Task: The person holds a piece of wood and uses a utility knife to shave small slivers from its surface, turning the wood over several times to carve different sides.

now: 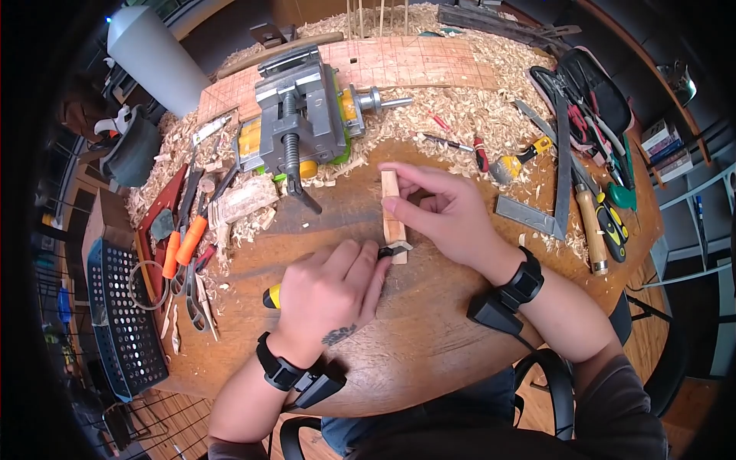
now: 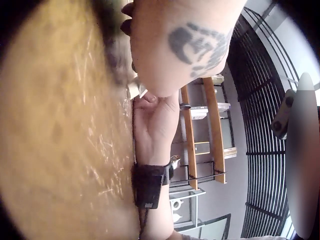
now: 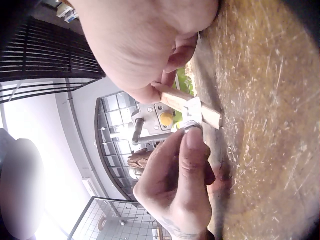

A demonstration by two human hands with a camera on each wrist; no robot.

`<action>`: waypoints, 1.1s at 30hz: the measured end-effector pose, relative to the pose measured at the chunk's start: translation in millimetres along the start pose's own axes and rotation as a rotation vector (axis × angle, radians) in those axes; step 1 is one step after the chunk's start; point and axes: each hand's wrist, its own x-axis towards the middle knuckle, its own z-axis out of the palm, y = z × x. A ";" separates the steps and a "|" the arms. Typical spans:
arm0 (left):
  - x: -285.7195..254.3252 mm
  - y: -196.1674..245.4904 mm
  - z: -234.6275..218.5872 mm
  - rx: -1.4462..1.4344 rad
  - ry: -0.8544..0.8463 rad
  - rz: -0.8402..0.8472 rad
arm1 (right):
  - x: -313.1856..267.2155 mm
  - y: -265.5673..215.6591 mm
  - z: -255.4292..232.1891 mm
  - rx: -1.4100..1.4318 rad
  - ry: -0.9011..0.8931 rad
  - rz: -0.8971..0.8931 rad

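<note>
A short pale wooden stick [image 1: 393, 222] stands out from the right hand [image 1: 452, 218], which pinches its upper part between thumb and fingers. Curled round a black and yellow handle [image 1: 272, 297], the left hand [image 1: 330, 284] holds a tool whose metal end meets the stick's lower part. In the right wrist view, the left hand's [image 3: 182, 185] thumb lies close behind that metal, beside the stick [image 3: 212, 116]; the right hand [image 3: 135, 45] is above. The left wrist view shows the left hand [image 2: 185, 45] near the camera and the right hand [image 2: 157, 125] beyond, with the tool mostly hidden.
A metal vise [image 1: 295, 115] stands on the table [image 1: 414, 322] beyond the hands. Wood shavings [image 1: 452, 103] cover the back. At right lie a metal square [image 1: 529, 215], a chisel [image 1: 590, 230] and an open tool case [image 1: 586, 84]; at left, orange-handled tools [image 1: 192, 239] and a perforated basket [image 1: 126, 322].
</note>
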 end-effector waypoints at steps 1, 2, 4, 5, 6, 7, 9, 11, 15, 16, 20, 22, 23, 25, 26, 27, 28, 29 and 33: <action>-1.4 2.6 -1.0 -0.001 0.000 -0.001 | 0.3 -0.2 -0.1 -0.005 0.002 0.003; -3.0 4.8 -2.2 0.000 -0.065 0.013 | 0.2 0.2 0.0 -0.005 0.000 0.003; -4.0 5.6 -4.9 0.005 -0.128 0.026 | 0.7 0.7 0.2 -0.036 0.003 -0.019; -3.5 5.7 -5.7 -0.004 -0.140 0.016 | 1.0 -0.4 -0.2 -0.037 0.003 -0.021; -3.3 6.0 -6.2 -0.015 -0.154 0.006 | 0.5 -1.8 -0.6 -0.037 -0.001 -0.016; -2.5 5.6 -6.3 -0.016 -0.153 0.006 | 0.1 -2.6 -1.0 -0.038 -0.004 -0.011; -0.1 1.6 -6.4 -0.055 -0.060 -0.018 | -0.1 -2.1 -0.4 -0.018 -0.005 0.014; 3.6 -7.2 -4.2 -0.022 0.011 -0.013 | 0.4 -1.4 0.2 0.003 -0.004 0.036; 1.3 -10.1 -1.8 -0.042 0.016 0.004 | 0.2 -1.3 -0.9 0.001 -0.019 0.023; 0.2 -8.7 -3.8 -0.029 -0.029 0.029 | 0.7 -1.2 -0.7 -0.009 -0.024 0.019; -2.6 -9.5 -3.8 -0.011 -0.104 0.096 | 0.4 1.3 -1.4 -0.001 -0.026 0.007; -0.2 -9.4 -3.2 -0.008 -0.054 0.088 | 0.6 1.0 -0.9 -0.017 -0.034 0.009; 0.7 -9.9 -3.4 -0.001 -0.004 0.079 | 0.9 1.3 -0.7 -0.016 -0.034 0.009; 2.3 -13.2 -0.4 -0.001 0.020 0.072 | 1.5 1.8 -0.4 0.000 -0.035 0.008; 2.7 -13.9 0.9 -0.003 0.046 0.066 | 1.2 1.4 -0.6 0.000 -0.034 0.008; 2.0 -12.5 0.0 -0.004 0.046 0.066 | 0.8 0.5 -0.9 0.016 -0.037 0.010; 0.4 -10.3 -2.0 -0.007 -0.020 0.086 | 0.7 -0.2 -1.0 0.032 -0.041 0.011; -0.6 -9.1 -3.5 -0.008 -0.085 0.106 | 0.9 1.3 -0.8 0.031 -0.041 0.010; 0.9 -9.7 -2.0 -0.024 -0.076 0.098 | 1.9 3.3 -1.7 0.020 -0.039 0.002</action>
